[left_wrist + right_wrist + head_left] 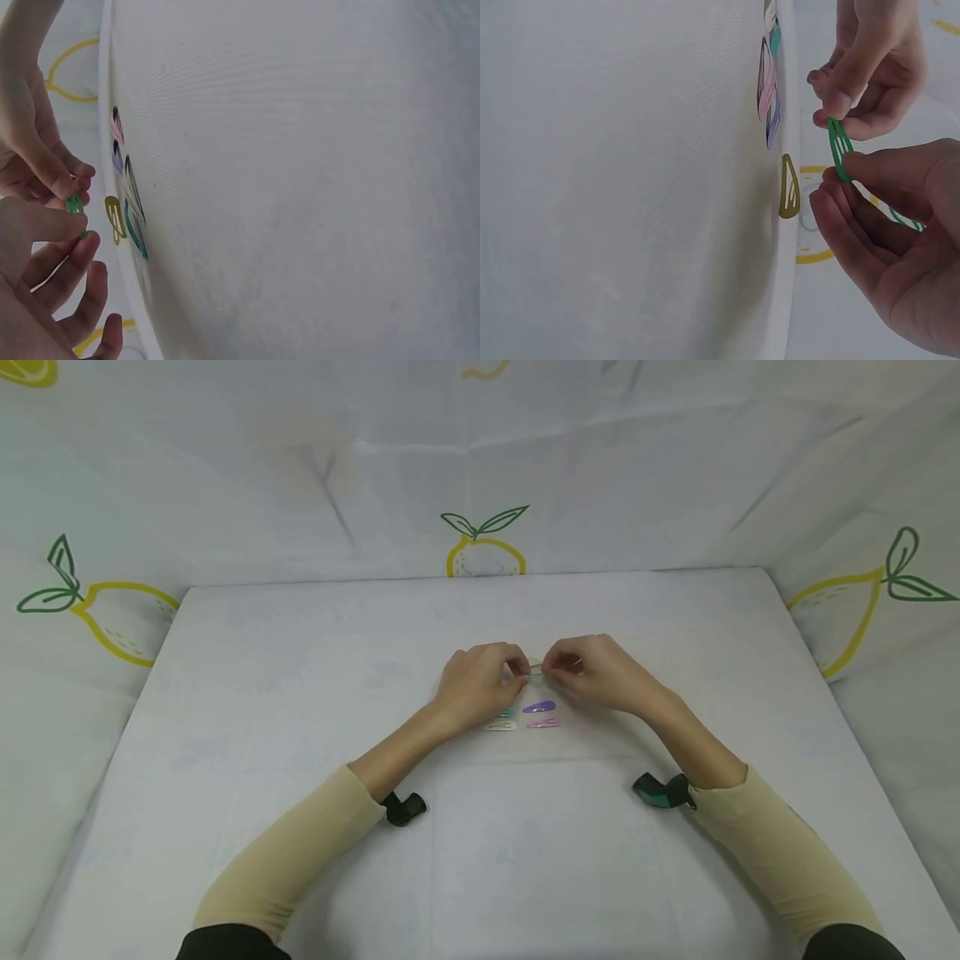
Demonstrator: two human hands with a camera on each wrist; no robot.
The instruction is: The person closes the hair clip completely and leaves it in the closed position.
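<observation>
A green snap hair clip point(839, 146) is held up between both hands. My left hand point(480, 681) pinches one end of it between thumb and fingers. The other end is pinched by my right hand point(603, 670). In the right wrist view the clip's slotted frame shows plainly between the two sets of fingertips. Just beyond it on the table lies a gold hair clip point(789, 187). Nearer the body lie a purple hair clip point(540, 707) and a pink one point(542, 723). Left of these, a teal hair clip point(507, 713) and a white one point(501, 727) are partly covered by the left hand.
A white cloth covers the table point(300, 643). White fabric with lemon drawings point(486, 558) hangs behind it and at both sides. Dark wrist devices point(405, 810) sit by the cuffs of both beige sleeves point(292, 852).
</observation>
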